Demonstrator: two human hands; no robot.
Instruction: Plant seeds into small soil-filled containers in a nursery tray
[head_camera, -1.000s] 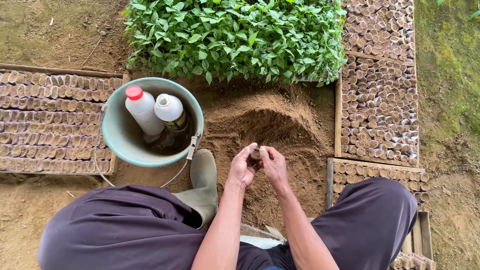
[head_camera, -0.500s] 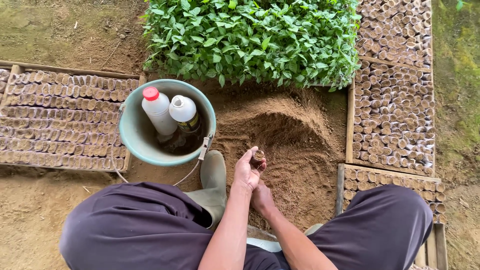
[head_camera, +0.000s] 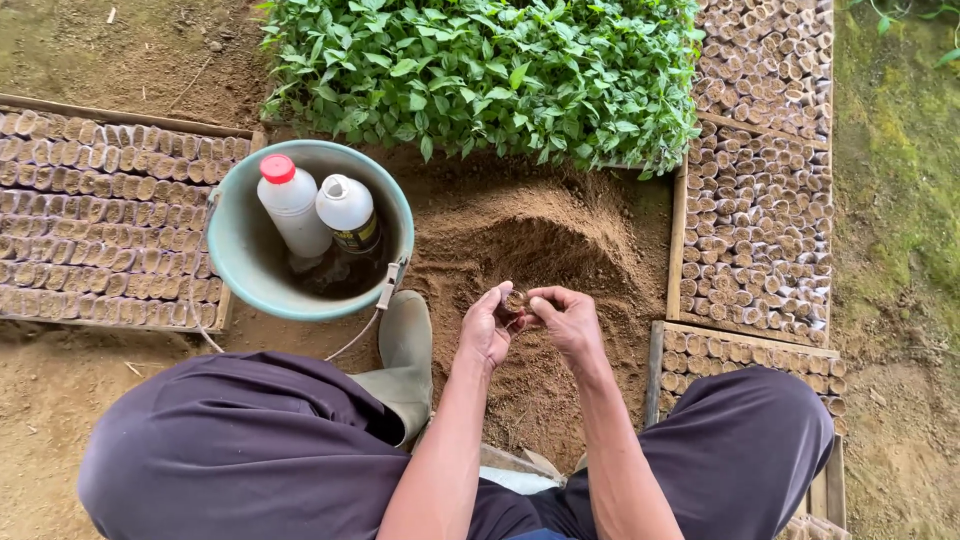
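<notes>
While both hands (head_camera: 530, 322) meet, small pot (head_camera: 515, 300) pinched, forearms converging

Two white bottles (head_camera: 320, 210) in bucket (head_camera: 240, 260)

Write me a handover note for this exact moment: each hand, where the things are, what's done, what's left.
Left hand and right hand: both pinch one small soil-filled pot, held over the soil heap.
Things: green bucket to the left holds two white bottles, one with a red cap. Seedlings stand beyond the heap.
Done: trays of filled pots at left and right.
Left: the pot in hand is not yet set in a tray; plenty of loose soil remains.
</notes>
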